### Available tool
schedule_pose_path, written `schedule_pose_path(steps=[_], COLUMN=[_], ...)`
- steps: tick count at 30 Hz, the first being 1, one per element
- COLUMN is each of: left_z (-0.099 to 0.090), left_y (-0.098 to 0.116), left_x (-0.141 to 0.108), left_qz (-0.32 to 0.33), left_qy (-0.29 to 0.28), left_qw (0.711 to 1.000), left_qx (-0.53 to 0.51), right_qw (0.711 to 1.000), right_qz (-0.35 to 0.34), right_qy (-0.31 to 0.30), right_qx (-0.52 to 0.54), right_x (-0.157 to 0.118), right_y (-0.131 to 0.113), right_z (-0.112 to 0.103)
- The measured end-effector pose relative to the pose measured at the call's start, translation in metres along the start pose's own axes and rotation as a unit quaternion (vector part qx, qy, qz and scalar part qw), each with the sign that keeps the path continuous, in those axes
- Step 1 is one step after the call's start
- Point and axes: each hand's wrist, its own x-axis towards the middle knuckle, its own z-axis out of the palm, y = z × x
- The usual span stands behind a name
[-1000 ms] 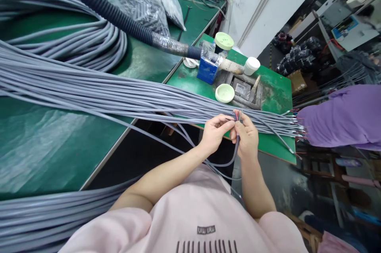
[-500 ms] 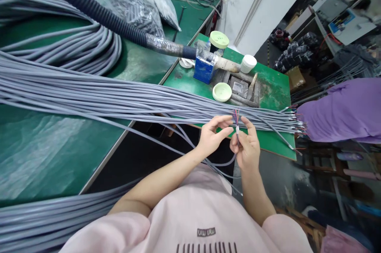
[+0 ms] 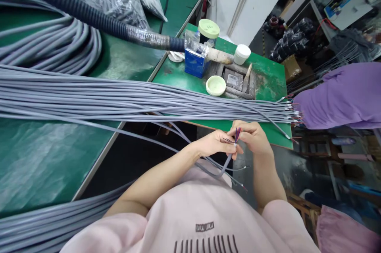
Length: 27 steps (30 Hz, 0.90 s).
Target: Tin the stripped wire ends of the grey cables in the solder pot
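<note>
Just off the near edge of the flat green bench (image 3: 276, 86), my left hand (image 3: 216, 144) pinched a round grey cable (image 3: 225, 166), end pointing benchward; my right hand (image 3: 255, 137), rightward, pinched its thin multicoloured wires (image 3: 237, 134).

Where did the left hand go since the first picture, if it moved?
Yes: the left hand moved farther from the pale green dish, down the view toward the pink shirt.

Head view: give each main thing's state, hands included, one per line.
Held cable: stripped, coloured wires exposed
Left hand: gripping held cable
Right hand: touching coloured wires
Cable bundle: laid lengthwise, right ends stripped
Green-lidded jar: closed
White tub: upright
Clear bag: filled
</note>
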Motion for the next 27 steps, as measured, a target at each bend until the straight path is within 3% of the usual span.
schedule_pose_path(steps=[4,9,12,16,18,20,23,27], left_z=[-0.001,-0.003,0.000,0.003,0.002,-0.001,-0.004,0.000], left_y=[-0.002,0.010,0.021,0.032,0.035,0.036,0.034,0.024], left_x=[0.001,0.010,0.023,0.042,0.048,0.051,0.053,0.051], left_qz=[-0.009,-0.006,-0.011,-0.059,-0.071,-0.068,-0.063,-0.052], left_qy=[0.007,0.021,0.040,0.047,0.082,0.133,0.175,0.181], left_qw=[1.000,0.997,0.996,0.994,0.990,0.984,0.977,0.977], left_qx=[0.008,0.070,0.082,0.082,0.087,0.096,0.103,0.099], right_qw=[0.991,0.976,0.951,0.896,0.901,0.929,0.955,0.956], right_qz=[-0.067,-0.083,-0.076,-0.119,-0.122,-0.083,-0.027,-0.035], right_qy=[0.064,0.173,0.266,0.380,0.387,0.356,0.285,0.247], right_qx=[0.100,0.102,0.139,0.196,0.152,0.056,-0.079,-0.154], right_x=[0.009,0.012,0.013,0.007,-0.001,-0.007,-0.005,0.005], right_y=[0.010,0.018,0.016,0.009,0.006,0.004,0.002,0.000], right_z=[0.012,0.012,-0.002,-0.040,-0.056,-0.061,-0.052,-0.032])
